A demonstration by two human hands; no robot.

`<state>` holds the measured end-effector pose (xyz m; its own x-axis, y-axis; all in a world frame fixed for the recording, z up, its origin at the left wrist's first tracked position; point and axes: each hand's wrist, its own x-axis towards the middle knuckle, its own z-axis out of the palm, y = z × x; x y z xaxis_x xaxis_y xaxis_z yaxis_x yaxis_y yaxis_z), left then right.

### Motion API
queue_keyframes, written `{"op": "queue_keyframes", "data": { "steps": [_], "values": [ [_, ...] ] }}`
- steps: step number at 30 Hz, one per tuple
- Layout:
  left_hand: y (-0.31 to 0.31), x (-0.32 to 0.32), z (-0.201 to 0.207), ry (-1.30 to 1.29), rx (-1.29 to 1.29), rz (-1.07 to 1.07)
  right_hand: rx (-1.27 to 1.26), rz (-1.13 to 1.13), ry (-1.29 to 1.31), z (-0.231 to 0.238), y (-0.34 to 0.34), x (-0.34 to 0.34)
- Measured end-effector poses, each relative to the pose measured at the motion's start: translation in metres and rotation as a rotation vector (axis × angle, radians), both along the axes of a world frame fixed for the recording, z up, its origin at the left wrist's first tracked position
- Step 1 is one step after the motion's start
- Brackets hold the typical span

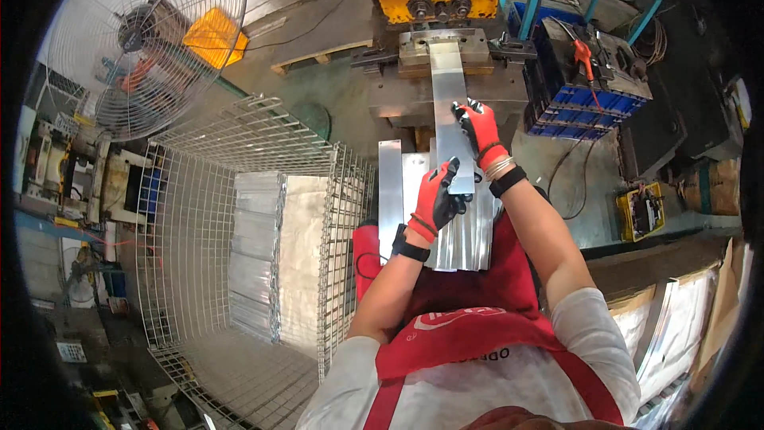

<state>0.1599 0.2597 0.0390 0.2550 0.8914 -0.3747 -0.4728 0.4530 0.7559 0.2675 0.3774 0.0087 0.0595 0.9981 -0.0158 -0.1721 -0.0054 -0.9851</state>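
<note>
A long shiny metal strip (447, 95) reaches from my lap up into the die of a yellow-fronted press machine (436, 0). My left hand (436, 197), in a red and black glove, grips the strip's near end. Further up, my right hand (477, 129), gloved the same way, is closed on the strip's right edge. Under the strip, a stack of similar metal strips (461, 227) lies across my red apron.
A wire mesh cage (239, 223) at my left holds stacked metal sheets. A large standing fan (143, 40) is at the upper left. A blue crate (589, 72) with tools sits right of the press, and a small yellow box (641, 211) lies on the floor.
</note>
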Motion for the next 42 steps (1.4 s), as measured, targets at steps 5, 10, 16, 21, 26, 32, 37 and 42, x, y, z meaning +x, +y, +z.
{"op": "queue_keyframes", "data": {
  "steps": [5, 10, 16, 21, 26, 32, 37, 42],
  "values": [
    [-0.001, -0.003, -0.009, -0.03, -0.003, 0.013, 0.008, 0.092, 0.23, -0.011, -0.025, -0.001],
    [0.002, -0.002, -0.009, -0.061, -0.045, 0.01, 0.194, 0.08, -0.132, -0.009, -0.025, 0.006],
    [0.001, -0.002, -0.012, -0.155, -0.026, 0.014, 0.023, 0.086, -0.006, -0.003, -0.027, 0.003],
    [0.0, -0.001, -0.005, -0.119, -0.007, 0.059, 0.07, 0.044, -0.031, 0.004, -0.028, 0.0],
    [0.001, -0.002, -0.008, -0.127, 0.005, 0.056, 0.032, 0.054, -0.049, 0.002, -0.026, 0.0],
    [0.001, -0.003, -0.01, -0.107, 0.009, 0.022, 0.054, 0.036, -0.084, -0.007, -0.022, 0.0],
    [0.001, -0.003, -0.009, -0.081, 0.011, 0.006, -0.038, 0.027, 0.06, -0.016, -0.019, -0.001],
    [0.0, -0.003, -0.006, -0.069, -0.013, 0.021, 0.102, 0.013, -0.187, -0.015, -0.021, 0.001]
  ]
}}
